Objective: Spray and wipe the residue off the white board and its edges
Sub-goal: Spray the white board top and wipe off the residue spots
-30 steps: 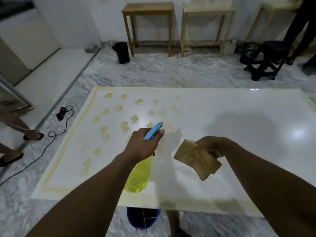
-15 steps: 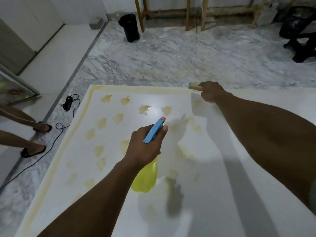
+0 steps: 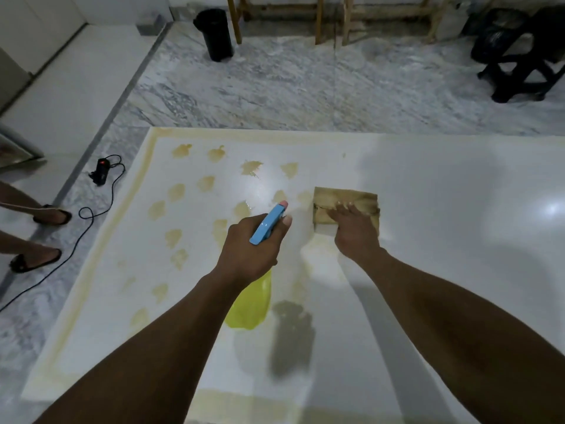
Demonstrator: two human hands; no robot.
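In your head view, your left hand [image 3: 253, 249] is closed around the spray bottle [image 3: 251, 304] at its blue trigger head, with the yellow body hanging below your fist over the left-middle of the white board [image 3: 443, 255]. Your right hand [image 3: 356, 237] lies flat with straight fingers, pressing the brown-stained cloth [image 3: 345, 198] onto the board just right of the nozzle. Yellowish residue blotches [image 3: 176, 191] dot the board's left half, and a stained band [image 3: 142, 191] runs along its left and far edges. On the marble floor [image 3: 305, 93] to the left lie a black cable [image 3: 82, 215] and another person's sandalled feet [image 3: 35, 260]. A black bin [image 3: 215, 35] stands far off.
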